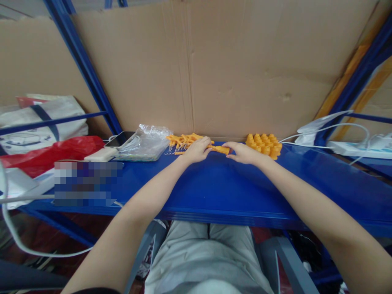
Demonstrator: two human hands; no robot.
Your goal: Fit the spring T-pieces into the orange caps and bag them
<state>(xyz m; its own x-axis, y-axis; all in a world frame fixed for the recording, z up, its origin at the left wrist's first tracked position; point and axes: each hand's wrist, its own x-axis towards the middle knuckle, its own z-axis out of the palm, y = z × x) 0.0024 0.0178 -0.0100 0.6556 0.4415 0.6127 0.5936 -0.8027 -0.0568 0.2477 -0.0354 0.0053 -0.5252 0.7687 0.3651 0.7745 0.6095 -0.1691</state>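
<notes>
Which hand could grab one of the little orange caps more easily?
Probably the right hand: the cluster of orange caps sits just beside it on the blue shelf. The left hand is farther off, by the pile of orange sticks.

Two bare hands are at work on one blue metal shelf (214, 192): the left hand (197, 150) and the right hand (243, 153), with one orange plastic piece (221, 149) held between them. One loose pile of long orange plastic sticks (183, 141) lies there, too tangled to count. One cluster of short orange plastic caps (265, 145) stands in rows, roughly fifteen. One clear crinkled plastic bag (147, 143), one dark-screened phone (120, 139), one white power bank (101, 155) and one red plastic bag (52, 153) lie to the left.
</notes>
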